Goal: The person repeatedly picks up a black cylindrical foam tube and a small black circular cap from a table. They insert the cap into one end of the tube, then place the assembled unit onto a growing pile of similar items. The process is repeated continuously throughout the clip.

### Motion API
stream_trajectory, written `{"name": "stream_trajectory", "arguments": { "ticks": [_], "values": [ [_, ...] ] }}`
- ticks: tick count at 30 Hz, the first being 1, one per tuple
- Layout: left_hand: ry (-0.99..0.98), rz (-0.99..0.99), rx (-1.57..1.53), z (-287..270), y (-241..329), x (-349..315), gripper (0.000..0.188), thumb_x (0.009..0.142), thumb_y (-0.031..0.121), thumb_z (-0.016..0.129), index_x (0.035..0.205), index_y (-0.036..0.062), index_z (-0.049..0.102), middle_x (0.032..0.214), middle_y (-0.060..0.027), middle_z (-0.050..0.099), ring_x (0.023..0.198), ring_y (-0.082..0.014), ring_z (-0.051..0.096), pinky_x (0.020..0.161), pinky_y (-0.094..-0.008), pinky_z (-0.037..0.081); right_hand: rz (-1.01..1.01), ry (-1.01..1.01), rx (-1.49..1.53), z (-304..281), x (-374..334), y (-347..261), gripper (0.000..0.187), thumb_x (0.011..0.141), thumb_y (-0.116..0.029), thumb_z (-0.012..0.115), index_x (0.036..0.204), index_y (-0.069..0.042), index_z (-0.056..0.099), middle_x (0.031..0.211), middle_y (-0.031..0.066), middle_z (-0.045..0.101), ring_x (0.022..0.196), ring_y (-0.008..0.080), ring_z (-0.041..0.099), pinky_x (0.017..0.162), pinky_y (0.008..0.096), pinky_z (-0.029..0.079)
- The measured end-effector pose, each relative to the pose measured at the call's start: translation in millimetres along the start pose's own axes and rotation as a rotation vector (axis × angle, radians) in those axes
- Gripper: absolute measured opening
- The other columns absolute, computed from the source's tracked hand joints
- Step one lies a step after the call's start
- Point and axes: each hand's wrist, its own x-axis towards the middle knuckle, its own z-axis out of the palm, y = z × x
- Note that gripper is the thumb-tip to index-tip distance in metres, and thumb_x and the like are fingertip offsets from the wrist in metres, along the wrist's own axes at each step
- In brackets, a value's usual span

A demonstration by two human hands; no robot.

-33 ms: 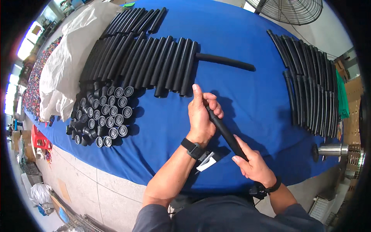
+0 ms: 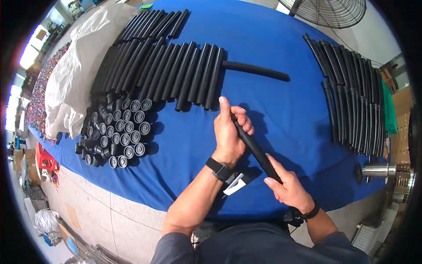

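Note:
A black tube [image 2: 258,152] slants between my hands above the blue cloth. My left hand [image 2: 231,130] is closed round its upper end, thumb pointing up, and hides whatever sits at that end. Lower down, my right hand [image 2: 288,185] grips the other end, with the thumb lying along the tube. Beyond my left hand lie rows of black tubes [image 2: 176,72], side by side. One loose tube [image 2: 257,70] points off to the right of them. Left of my hands stands a cluster of black round end caps [image 2: 125,127], several with ringed faces up.
Capped-looking black tubes [image 2: 351,97] lie in two rows at the right of the blue cloth [image 2: 281,26]. A white plastic sheet [image 2: 72,75] covers the left side. Past the far right edge is a fan [image 2: 329,11]; a metal cylinder [image 2: 378,170] is at the near right.

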Motion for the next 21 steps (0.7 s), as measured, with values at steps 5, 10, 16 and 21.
{"name": "stream_trajectory", "arguments": {
  "ticks": [5, 10, 16, 21],
  "values": [
    [-0.022, -0.042, -0.033, 0, -2, 1, 0.057, 0.104, 0.061, 0.046, 0.076, 0.0121, 0.057, 0.059, 0.0011, 0.038, 0.05, -0.0135, 0.04, 0.048, -0.0296, 0.034, -0.059, 0.037, -0.044, 1, 0, 6, 0.067, 0.101, -0.012, 0.06, 0.16, -0.009, 0.029, 0.067, 0.0031, 0.055, 0.052, 0.0101, 0.053, 0.049, 0.0279, 0.046],
    [-0.037, -0.012, 0.009, -3, -3, 3, 0.059, 0.103, 0.063, 0.045, 0.089, 0.0078, 0.061, 0.063, -0.0009, 0.046, 0.056, -0.0158, 0.047, 0.053, -0.0322, 0.042, -0.093, 0.143, -0.2, -1, -3, -2, 0.063, 0.096, -0.01, 0.068, 0.152, 0.0, 0.041, 0.095, 0.0237, 0.068, 0.078, 0.0297, 0.068, 0.076, 0.0387, 0.054],
    [-0.126, -0.05, -0.019, -9, 7, 7, 0.055, 0.1, 0.061, 0.053, 0.098, 0.0073, 0.064, 0.061, 0.0009, 0.045, 0.058, -0.0141, 0.048, 0.055, -0.0306, 0.044, 0.05, 0.091, 0.267, -21, -2, 25, 0.053, 0.098, -0.013, 0.066, 0.144, 0.005, 0.048, 0.088, 0.0118, 0.066, 0.064, 0.016, 0.064, 0.054, 0.0259, 0.051],
    [-0.239, -0.091, -0.121, -7, -1, 6, 0.052, 0.101, 0.058, 0.055, 0.096, 0.0071, 0.065, 0.06, 0.0005, 0.046, 0.057, -0.0146, 0.049, 0.055, -0.0288, 0.045, 0.218, -0.236, 0.862, -20, -5, 13, 0.049, 0.1, -0.016, 0.063, 0.142, 0.005, 0.049, 0.08, 0.0075, 0.062, 0.053, 0.0107, 0.058, 0.043, 0.0229, 0.045]
  ]
}}
